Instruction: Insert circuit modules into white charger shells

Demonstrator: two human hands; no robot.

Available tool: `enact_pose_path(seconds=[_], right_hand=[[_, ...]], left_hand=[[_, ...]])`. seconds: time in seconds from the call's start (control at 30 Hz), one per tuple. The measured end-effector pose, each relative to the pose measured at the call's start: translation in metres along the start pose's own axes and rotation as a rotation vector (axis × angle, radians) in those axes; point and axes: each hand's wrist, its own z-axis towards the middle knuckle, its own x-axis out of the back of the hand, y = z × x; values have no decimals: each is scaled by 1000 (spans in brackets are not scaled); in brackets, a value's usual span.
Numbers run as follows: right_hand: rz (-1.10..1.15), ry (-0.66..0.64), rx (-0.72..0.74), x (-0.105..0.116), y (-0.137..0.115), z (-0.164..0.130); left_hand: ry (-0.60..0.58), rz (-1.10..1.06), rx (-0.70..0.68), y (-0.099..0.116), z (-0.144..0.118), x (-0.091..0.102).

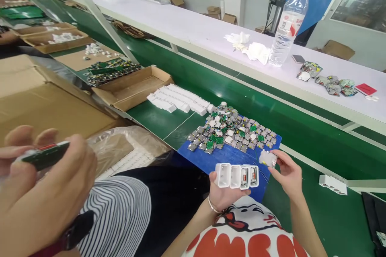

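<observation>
Several white open-topped plastic housings (223,176) stand side by side in my left hand (224,198), whose fingers wrap round them from below. Inside the two housings at the right end, small parts with red and metal show; the two at the left end look hollow. My right hand (291,170) pinches a small grey circuit module (267,158) between thumb and fingers, just right of the housings and apart from them. Beyond both hands, a heap of similar circuit modules (232,130), some grey, some green, some with white parts, lies on a blue mat (193,156).
At left, a co-worker's hands (57,184) hold a green circuit board (50,156). Rows of white housings (181,98) lie behind, beside a cardboard tray (135,86). Another white housing row (333,184) sits at right. A water bottle (288,24) stands on the raised shelf (193,24).
</observation>
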Motion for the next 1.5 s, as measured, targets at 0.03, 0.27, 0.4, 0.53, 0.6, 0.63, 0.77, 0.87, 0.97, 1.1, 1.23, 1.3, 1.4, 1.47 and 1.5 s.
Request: enact_pose_path(seconds=[0.03,0.27,0.4,0.53,0.6,0.63,0.77,0.87,0.97,1.1,1.23,1.3,1.4,1.47,1.5], right_hand=[[31,-14,73,-2,-19,-3],[-11,-279,275,-24,-53,-12],[26,-301,276,-26,-45,-13],[26,-311,291,-26,-45,-14],[-12,-317,304,-26,-46,-13],[-35,-322,314,-26,-47,-13],[-151,-353,379,-24,-51,-10],[-211,-386,400,-23,-55,-6],[-190,-377,391,-26,-56,-1],[-122,-333,341,-31,-54,6],[-69,-341,282,-31,-52,10],[-68,-345,256,-29,-51,12],[-37,-314,223,-27,-50,12],[-12,-289,220,-27,-49,11],[-6,-285,224,-27,-49,11]], left_hand=[[-17,18,23,-1,1,-1],[-48,71,50,-2,4,0],[-96,56,31,-4,3,5],[-155,21,-6,-8,5,5],[-167,8,-13,-8,6,3],[-178,2,-11,-8,7,1],[-259,-21,-15,-6,7,-7],[-289,-19,-18,-5,8,-9],[-290,-31,23,-6,10,-7],[-281,-37,86,-5,12,-7],[-294,-78,133,-4,14,-11],[-306,-109,163,-3,15,-12],[-307,-142,179,-2,17,-11],[-306,-138,171,-2,18,-10],[-308,-133,167,-1,18,-10]])
